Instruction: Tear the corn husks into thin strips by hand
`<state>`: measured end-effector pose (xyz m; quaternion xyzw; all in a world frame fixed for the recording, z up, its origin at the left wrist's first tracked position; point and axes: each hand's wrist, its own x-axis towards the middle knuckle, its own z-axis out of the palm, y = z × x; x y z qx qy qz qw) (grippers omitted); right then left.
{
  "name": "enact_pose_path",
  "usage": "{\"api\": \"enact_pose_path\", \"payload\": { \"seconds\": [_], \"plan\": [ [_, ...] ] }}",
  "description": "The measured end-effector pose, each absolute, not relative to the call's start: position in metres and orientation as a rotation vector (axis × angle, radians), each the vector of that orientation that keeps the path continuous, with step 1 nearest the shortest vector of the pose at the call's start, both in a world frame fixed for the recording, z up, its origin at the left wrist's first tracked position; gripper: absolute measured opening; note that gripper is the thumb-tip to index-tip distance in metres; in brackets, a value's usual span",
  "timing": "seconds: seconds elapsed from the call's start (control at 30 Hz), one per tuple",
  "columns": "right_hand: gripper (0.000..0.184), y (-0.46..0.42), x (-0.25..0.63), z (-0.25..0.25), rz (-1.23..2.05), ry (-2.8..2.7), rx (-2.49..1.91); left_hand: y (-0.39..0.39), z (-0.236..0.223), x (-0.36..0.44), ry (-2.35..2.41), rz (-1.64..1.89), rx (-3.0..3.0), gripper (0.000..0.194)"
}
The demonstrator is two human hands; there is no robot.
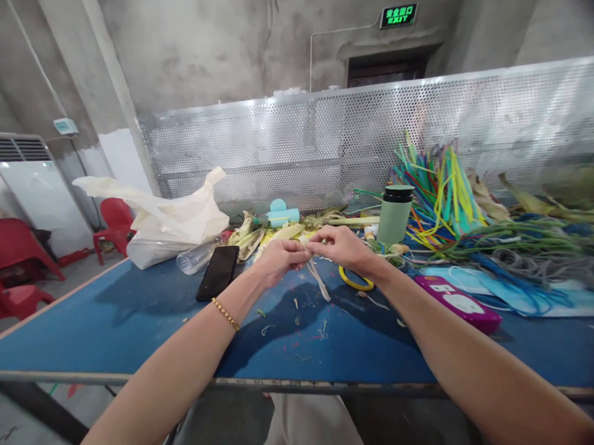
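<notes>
My left hand (283, 260) and my right hand (342, 247) meet above the middle of the blue table (168, 335), fingers pinched together at the tips. A thin, pale strip of corn husk (320, 284) hangs down from between them. The fingers hide its upper end, so I cannot tell exactly how each hand grips it. Just behind the hands lie pale corn husks (248, 235) and a light blue object (282, 214). Below my right hand rests a yellow ring (356, 280), perhaps a tape roll. Small husk scraps are scattered beneath.
A black phone (219, 273), a clear bottle (195, 258) and a white plastic bag (172, 222) lie left. Rightward are a green tumbler (395, 217), colourful strips (439, 195), green stems (517, 234) and a magenta case (458, 304). A perforated metal panel (273, 144) stands behind.
</notes>
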<state>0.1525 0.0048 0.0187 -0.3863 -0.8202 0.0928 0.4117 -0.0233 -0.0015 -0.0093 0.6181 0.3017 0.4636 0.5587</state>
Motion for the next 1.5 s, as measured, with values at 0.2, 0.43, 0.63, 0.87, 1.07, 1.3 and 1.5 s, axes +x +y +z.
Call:
{"api": "enact_pose_path", "payload": {
  "seconds": [0.2,0.43,0.63,0.87,1.07,1.3,1.5],
  "plan": [
    [0.024,0.006,0.148,0.011,0.665,-1.907,-0.903,-0.002,-0.007,-0.026,0.752,1.011,1.428,0.020],
    [0.026,0.006,0.146,0.005,0.694,-1.831,-0.885,-0.006,-0.004,-0.025,0.735,0.958,1.343,0.024],
    [0.024,0.007,0.143,0.001,0.647,-1.798,-0.891,-0.009,-0.002,-0.024,0.735,0.967,1.344,0.021],
    [0.022,0.003,0.140,0.002,0.619,-1.791,-0.908,-0.008,-0.004,-0.022,0.709,0.992,1.363,0.016],
    [0.021,0.006,0.143,0.004,0.518,-1.912,-0.946,-0.003,-0.011,-0.020,0.672,1.009,1.284,0.015],
    [0.019,0.007,0.148,0.012,-0.036,-1.871,-1.004,0.007,-0.010,-0.028,0.738,1.073,1.114,0.008],
    [0.020,-0.009,0.141,0.014,-0.094,-1.884,-0.945,0.006,-0.008,-0.024,0.690,1.261,1.028,0.011]
  ]
}}
